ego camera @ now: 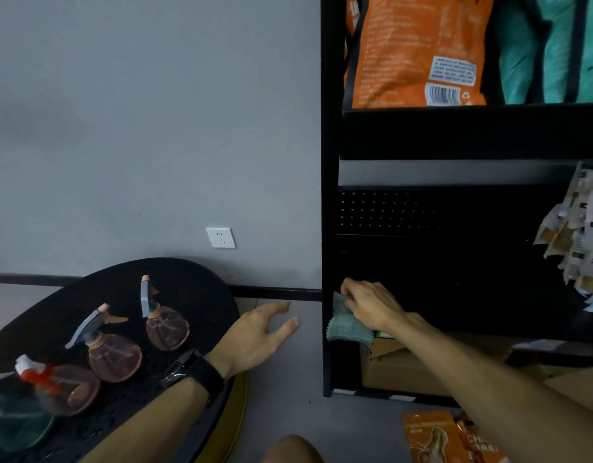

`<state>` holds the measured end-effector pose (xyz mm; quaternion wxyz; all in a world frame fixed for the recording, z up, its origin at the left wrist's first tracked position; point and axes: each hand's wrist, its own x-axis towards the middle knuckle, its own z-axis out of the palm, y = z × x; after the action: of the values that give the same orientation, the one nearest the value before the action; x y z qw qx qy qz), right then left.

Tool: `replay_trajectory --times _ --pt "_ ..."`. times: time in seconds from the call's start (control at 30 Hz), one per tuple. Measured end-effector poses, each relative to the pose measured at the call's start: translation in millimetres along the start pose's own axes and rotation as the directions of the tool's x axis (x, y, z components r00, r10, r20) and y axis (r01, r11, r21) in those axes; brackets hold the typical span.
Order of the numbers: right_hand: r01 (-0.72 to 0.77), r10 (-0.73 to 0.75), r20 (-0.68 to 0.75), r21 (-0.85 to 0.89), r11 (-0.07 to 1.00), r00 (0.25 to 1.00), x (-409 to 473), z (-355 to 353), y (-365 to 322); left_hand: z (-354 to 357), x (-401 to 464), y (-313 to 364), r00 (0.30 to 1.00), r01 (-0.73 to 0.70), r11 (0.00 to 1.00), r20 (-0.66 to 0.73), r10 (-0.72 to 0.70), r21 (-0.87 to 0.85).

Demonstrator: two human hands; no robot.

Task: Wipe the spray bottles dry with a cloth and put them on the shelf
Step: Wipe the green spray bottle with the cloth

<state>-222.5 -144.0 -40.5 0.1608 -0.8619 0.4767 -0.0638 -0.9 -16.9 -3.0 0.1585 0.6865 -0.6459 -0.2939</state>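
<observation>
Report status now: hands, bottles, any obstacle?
Left hand open, empty. Right hand grips cloth at shelf edge. Three pink spray bottles on round table. No obstacle seen.

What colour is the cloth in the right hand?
Light teal-green cloth, gripped by the right hand at the shelf edge; head view.

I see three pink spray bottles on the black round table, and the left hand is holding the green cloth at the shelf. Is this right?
Not quite: the head view shows the right hand, not the left, holding the green cloth at the shelf. The three pink spray bottles are on the black round table.
</observation>
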Motion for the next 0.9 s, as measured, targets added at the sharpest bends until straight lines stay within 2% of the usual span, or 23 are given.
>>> replay_trajectory --times 0.13,0.5,0.73,0.9 --pt "0.076 -0.075 -0.064 0.017 0.997 0.995 -22 -23 -3 -4 -4 21 0.998 -0.060 0.997 -0.018 0.061 0.045" --pt "0.281 -0.285 -0.076 -0.054 0.958 0.956 -70 -82 -51 -19 -30 79 0.984 -0.153 0.980 -0.070 0.163 0.123" --pt "0.414 -0.420 -0.140 -0.071 0.908 0.897 -79 -109 -114 -48 -64 73 0.977 -0.125 0.992 -0.173 0.124 0.003" --pt "0.488 -0.485 -0.242 -0.052 0.871 0.840 -74 -109 -161 -72 -99 58 0.954 -0.058 0.983 -0.301 0.003 -0.173"
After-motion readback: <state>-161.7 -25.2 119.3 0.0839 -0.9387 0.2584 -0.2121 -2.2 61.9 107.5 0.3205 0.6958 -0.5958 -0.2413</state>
